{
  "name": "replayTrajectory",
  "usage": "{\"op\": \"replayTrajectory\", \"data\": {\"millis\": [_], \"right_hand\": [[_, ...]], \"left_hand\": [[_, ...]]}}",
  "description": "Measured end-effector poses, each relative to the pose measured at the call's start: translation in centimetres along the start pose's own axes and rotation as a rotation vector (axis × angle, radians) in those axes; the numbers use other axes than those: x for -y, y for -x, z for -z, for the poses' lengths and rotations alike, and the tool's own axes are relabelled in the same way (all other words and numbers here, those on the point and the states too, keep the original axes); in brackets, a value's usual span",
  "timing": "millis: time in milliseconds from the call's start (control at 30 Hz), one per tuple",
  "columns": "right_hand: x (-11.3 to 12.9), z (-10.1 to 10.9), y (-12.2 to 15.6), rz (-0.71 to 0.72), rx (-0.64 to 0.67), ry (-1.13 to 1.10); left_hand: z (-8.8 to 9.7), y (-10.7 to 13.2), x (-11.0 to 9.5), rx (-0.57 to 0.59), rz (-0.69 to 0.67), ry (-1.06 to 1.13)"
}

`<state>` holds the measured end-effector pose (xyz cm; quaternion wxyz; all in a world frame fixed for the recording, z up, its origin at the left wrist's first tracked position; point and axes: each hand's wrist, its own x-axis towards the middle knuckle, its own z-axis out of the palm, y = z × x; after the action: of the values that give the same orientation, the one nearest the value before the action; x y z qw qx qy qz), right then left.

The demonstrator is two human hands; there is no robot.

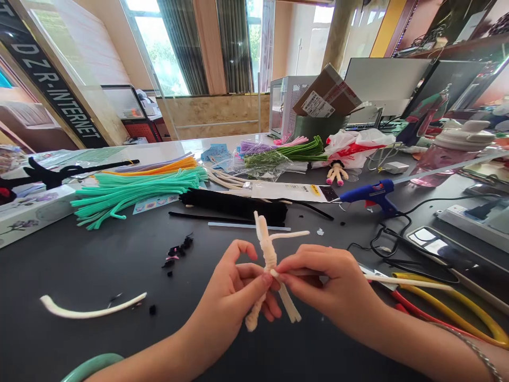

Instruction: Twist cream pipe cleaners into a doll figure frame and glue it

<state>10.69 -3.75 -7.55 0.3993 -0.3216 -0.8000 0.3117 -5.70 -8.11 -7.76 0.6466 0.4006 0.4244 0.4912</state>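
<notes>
Over the front of the dark table, my left hand [246,281] grips a small cream figure [269,249] twisted from fuzzy pipe cleaners. Its wrapped body stands upright, one thin strand sticks out to the right, and two leg-like ends hang below. A loose cream pipe cleaner [409,281] runs from the figure's middle through my right hand [322,273] and out past the wrist. Thumb and fingertips of the right hand pinch this strand close against the body. Part of the figure's middle is hidden by my fingers.
Bundles of turquoise [139,188] and black pipe cleaners [238,206] lie across the table. A blue glue gun [371,197] rests at the right, near yellow-and-red-handled pliers [449,307]. A curved white strip [91,313] and black scraps [178,249] lie left. A pink bottle [437,159] stands back right.
</notes>
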Motion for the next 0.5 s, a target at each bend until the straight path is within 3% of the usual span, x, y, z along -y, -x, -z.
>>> {"op": "replayTrajectory", "data": {"millis": [233, 500], "right_hand": [[-0.31, -0.1, -0.05, -0.085, 0.067, -0.157], [-0.07, -0.11, -0.56, -0.375, 0.211, -0.556]], "left_hand": [[0.09, 0.1, -0.03, 0.064, -0.036, -0.079], [0.74, -0.34, -0.09, 0.128, -0.015, 0.031]]}}
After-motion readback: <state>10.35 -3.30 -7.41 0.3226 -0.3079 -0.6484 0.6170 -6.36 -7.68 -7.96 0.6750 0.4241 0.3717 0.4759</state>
